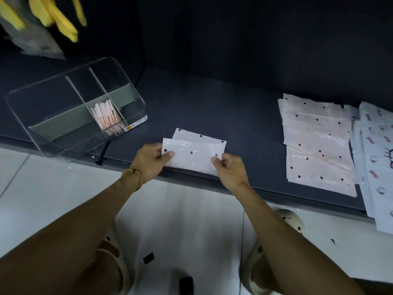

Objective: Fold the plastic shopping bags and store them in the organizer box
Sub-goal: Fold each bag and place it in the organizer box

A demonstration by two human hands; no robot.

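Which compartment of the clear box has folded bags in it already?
The middle compartment of the organizer box: folded bags stand upright there. The compartments on either side show none.

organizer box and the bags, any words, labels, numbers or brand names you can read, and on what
No readable text anywhere.
Organizer box: small stickers on its front corner, too small and blurred to read.
Bag held by left hand and right hand: dots only.
Stacked bags: printed patterns, no words.

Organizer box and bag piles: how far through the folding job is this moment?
Done: several folded bags stand in the middle compartment of the clear organizer box. In hand: left hand and right hand pinch a half-folded dotted bag. Left: the flat stacks on the right.
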